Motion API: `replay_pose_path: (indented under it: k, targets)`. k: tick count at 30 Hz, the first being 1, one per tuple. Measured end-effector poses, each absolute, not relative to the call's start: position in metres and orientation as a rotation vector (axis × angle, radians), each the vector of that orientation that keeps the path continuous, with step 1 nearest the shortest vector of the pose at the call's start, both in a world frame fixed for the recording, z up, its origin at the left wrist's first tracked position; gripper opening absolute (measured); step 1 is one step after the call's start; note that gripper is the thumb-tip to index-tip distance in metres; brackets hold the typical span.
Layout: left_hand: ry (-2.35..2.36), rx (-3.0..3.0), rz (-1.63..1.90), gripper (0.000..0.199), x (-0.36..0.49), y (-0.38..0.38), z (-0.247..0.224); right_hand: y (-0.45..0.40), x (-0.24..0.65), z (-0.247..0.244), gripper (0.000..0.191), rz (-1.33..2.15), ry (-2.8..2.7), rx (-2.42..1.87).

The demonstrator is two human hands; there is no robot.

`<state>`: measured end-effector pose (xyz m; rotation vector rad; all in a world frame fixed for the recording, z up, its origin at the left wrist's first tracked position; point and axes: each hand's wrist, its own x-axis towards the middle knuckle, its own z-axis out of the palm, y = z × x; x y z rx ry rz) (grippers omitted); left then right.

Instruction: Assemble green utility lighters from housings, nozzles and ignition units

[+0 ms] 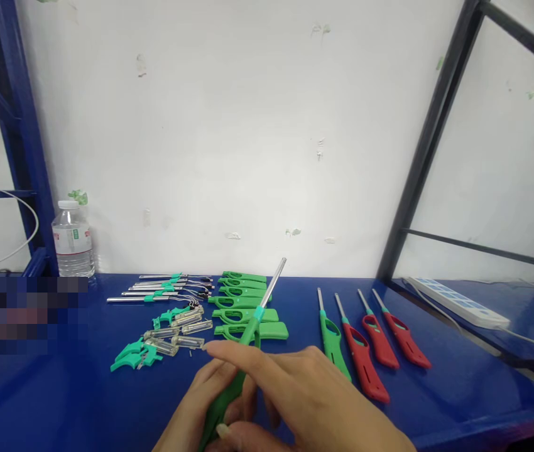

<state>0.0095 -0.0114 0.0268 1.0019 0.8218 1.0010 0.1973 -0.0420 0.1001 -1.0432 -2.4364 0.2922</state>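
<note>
Both my hands hold one green long-nosed lighter (248,336) over the blue table (59,402). Its metal tube points up and to the right. My left hand (201,411) grips the green handle from below. My right hand (314,402) lies over the handle from the right, its forefinger stretched left across it. Behind the lighter lies a stack of green handle shells (243,298). To their left are metal tubes with wires (158,289), clear fuel tanks (182,333) and loose green triggers (132,358).
Four finished lighters lie in a row on the right, one green (332,339) and three red (375,351). A water bottle (73,242) stands at the back left. A white power strip (455,302) lies far right. Blue and black shelf posts flank the table.
</note>
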Motion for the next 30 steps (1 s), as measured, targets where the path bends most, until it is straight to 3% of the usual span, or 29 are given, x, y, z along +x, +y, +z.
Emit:
replay_pose_path:
  k: [6, 14, 21, 30]
  targets:
    - [0.806, 0.917, 0.963, 0.049, 0.018, -0.012, 0.03, -0.034, 0.206, 0.092, 0.053, 0.324, -2.382, -1.188]
    - [0.696, 1.025, 0.804, 0.07, 0.019, -0.008, 0.021, -0.007, 0.21, 0.09, 0.031, 0.268, -2.435, -1.235]
    - [0.812, 1.187, 0.782, 0.083, 0.018, 0.006, -0.005, 0.006, 0.252, 0.095, 0.034, 0.038, -2.299, -1.605]
    - [1.126, 1.742, 0.809, 0.038, -0.002, -0.001, 0.016, 0.084, 0.289, 0.075, 0.031, 0.038, -2.568, -1.893]
